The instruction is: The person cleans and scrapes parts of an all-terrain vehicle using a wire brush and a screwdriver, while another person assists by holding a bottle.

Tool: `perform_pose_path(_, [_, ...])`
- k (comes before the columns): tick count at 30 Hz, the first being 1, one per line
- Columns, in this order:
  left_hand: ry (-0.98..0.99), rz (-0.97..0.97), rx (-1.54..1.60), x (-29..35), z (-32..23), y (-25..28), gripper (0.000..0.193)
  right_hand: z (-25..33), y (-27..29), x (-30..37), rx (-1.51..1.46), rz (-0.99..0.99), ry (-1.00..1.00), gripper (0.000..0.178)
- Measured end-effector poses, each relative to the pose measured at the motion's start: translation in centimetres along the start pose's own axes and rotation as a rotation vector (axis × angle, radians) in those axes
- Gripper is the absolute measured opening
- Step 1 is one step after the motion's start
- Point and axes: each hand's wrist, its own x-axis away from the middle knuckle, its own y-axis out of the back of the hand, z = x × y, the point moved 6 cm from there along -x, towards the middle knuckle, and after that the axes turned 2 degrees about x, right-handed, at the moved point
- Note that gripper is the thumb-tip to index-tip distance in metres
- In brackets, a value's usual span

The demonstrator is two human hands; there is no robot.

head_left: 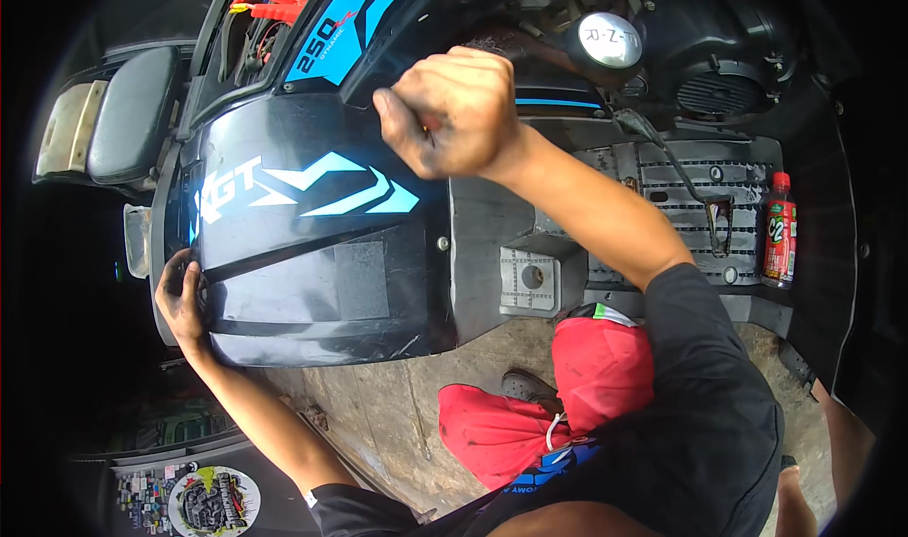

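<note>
In front of me stands an ATV with a black plastic fender (274, 296) that carries light-blue stickers. My left hand (180, 300) is at the left end of this fender, its fingers curled round the edge. Raised over the fender's inner right side is my right hand (454, 111), closed into a fist. A small reddish spot shows inside the curled fingers, but I cannot make out what it is. Beneath and beyond that fist runs a black side panel (378, 69) with more blue stickers.
A ridged footboard (695, 239) with a metal pedal (721, 225) lies to the right. On it is a red-labelled bottle (779, 234). A silver round knob (608, 40) sits near the engine cover (724, 50). Red clamps (279, 7) are at the top left, above a grey padded cushion (137, 116).
</note>
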Motion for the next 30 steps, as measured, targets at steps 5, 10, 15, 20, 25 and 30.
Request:
perform_pose_path(5, [-0.009,-0.006,0.007,-0.3,-1.0,-0.4,0.027,-2.1,-0.8,1.8,0.094,0.07,0.08,0.018])
perform_pose_path(10, [-0.038,-0.048,0.01,-0.3,-1.3,0.6,0.029,-3.3,0.4,0.4,0.02,-0.033,0.048,0.02])
perform_pose_path(15, [-0.039,-0.08,-0.005,-0.3,-0.2,0.8,0.03,-1.1,0.8,0.1,0.007,-0.102,-0.047,0.025])
perform_pose_path(20, [-0.034,-0.062,-0.022,-0.2,-0.2,0.6,0.031,-2.7,0.6,0.5,0.094,-0.046,-0.071,0.028])
perform_pose_path(25, [-0.049,-0.079,0.008,-0.3,0.1,0.2,0.033,-3.9,-0.1,1.5,0.184,-0.022,-0.016,0.029])
perform_pose_path(30, [-0.042,-0.09,0.061,-0.6,-0.4,-0.5,0.035,-5.3,1.5,3.4,0.225,0.038,-0.059,0.028])
